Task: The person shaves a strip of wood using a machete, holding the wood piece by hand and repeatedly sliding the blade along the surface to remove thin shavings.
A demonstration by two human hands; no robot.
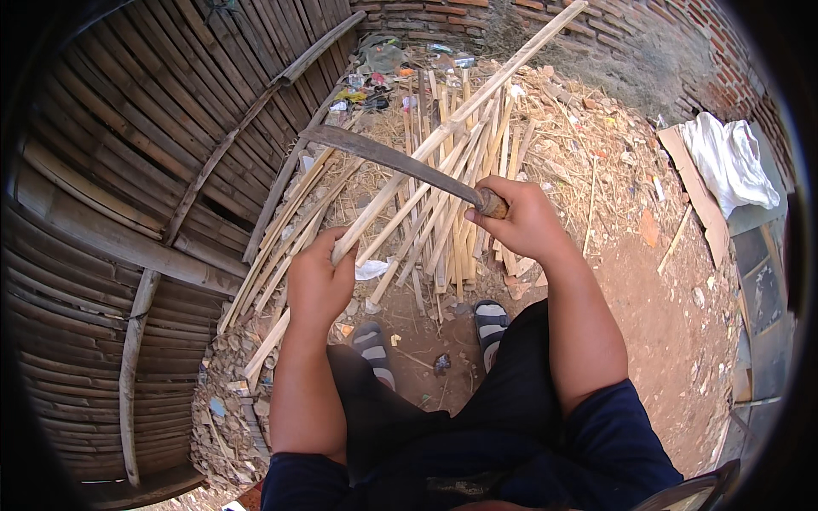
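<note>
My left hand (322, 281) is closed round a long pale bamboo strip (464, 111), which slants from the lower left up to the far right. In my right hand (521, 220) is the wooden handle of a machete (383, 156). Its dark, curved blade points to the far left and crosses the strip, with the tip beyond it. Whether the blade touches the strip I cannot tell. Below both, a loose pile of split bamboo strips (464, 247) lies on the ground in front of my feet.
A bamboo slat wall (170, 128) rises on the left, a brick wall (716, 43) at the back. More strips (281, 238) lie along the slat wall. White sacking (728, 162) and cardboard (694, 192) lie at the right. Litter and shavings cover the far ground. My sandalled feet (491, 328) stand near the pile.
</note>
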